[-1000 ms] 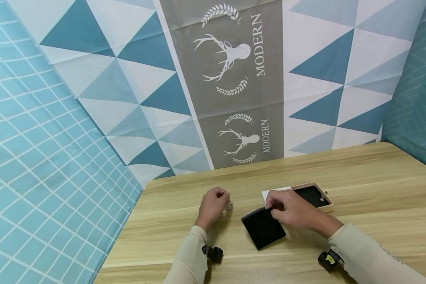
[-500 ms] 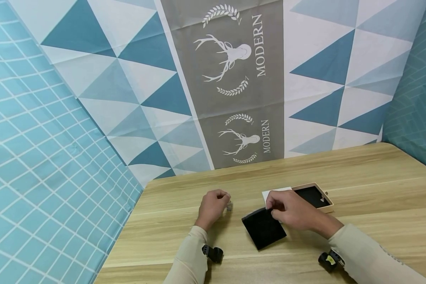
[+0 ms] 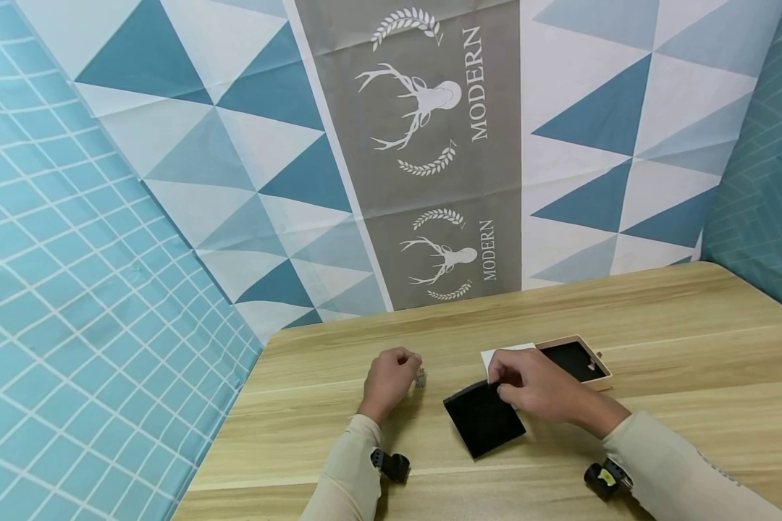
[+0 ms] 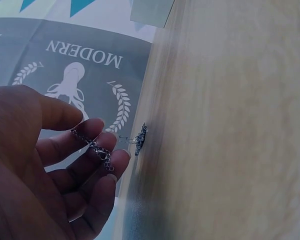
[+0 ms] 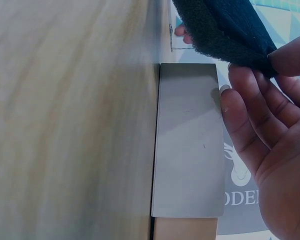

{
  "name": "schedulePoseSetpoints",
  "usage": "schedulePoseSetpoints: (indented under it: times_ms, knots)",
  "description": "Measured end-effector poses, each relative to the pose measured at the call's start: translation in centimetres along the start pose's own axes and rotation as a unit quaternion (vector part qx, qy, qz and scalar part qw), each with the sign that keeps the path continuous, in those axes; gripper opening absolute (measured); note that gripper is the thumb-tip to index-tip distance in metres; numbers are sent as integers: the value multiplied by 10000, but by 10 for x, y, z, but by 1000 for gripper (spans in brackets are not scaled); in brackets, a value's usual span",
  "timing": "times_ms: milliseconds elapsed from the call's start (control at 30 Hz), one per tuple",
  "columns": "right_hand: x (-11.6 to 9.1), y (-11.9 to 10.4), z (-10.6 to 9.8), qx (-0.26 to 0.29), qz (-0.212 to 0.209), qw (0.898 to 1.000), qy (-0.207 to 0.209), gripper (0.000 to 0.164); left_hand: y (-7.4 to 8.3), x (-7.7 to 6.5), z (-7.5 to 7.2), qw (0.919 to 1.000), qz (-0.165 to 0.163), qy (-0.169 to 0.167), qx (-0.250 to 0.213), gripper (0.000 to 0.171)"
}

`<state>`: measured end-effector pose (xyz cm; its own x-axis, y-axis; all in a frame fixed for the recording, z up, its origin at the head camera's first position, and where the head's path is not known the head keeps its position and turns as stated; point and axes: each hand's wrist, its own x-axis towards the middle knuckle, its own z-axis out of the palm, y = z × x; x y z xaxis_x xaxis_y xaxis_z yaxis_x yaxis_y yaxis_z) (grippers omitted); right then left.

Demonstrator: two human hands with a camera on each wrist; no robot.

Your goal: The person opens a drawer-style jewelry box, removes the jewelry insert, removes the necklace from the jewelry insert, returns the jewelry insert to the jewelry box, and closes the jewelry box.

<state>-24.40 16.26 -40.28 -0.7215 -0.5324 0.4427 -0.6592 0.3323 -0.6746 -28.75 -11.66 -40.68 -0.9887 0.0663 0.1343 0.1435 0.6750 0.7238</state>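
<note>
My left hand (image 3: 391,380) pinches a fine silver chain (image 4: 101,152) between thumb and index finger. Its lobster clasp end lies across the fingers in the left wrist view. The rest of the chain (image 3: 421,378) bunches up below the fingertips, right at the tabletop. To the right, my right hand (image 3: 537,387) holds a black foam pad (image 3: 484,420) by one corner, thumb against fingers. One face of the pad is velvety, and porous foam shows along its edge in the right wrist view. The pad is tilted, its free corner pointing toward me.
Behind the right hand lies a drawer-style box, with its pale sleeve (image 5: 190,140) partly hidden by the hand in the head view. The tan, black-lined tray (image 3: 563,356) sticks out to the right, a small pale piece at its end. Patterned cloth backs the wooden table (image 3: 300,434).
The bunched chain below my left hand shifts slightly and shows a little more. Both hands and the foam pad stay almost where they were.
</note>
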Motion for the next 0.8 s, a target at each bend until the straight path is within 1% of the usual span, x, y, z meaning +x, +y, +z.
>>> schedulePoseSetpoints:
  times_ms: [133,500,800]
  knots:
    - [0,0,0,39,19,10000,-10,30,1,0,0,10000,-33,10,29,25]
    - [0,-3,1,122,-135,9998,71,28,1,1,1,9999,-77,41,70,23]
    - [-1,-2,1,-57,-227,9994,270,28,1,1,1,9993,-177,247,234,27]
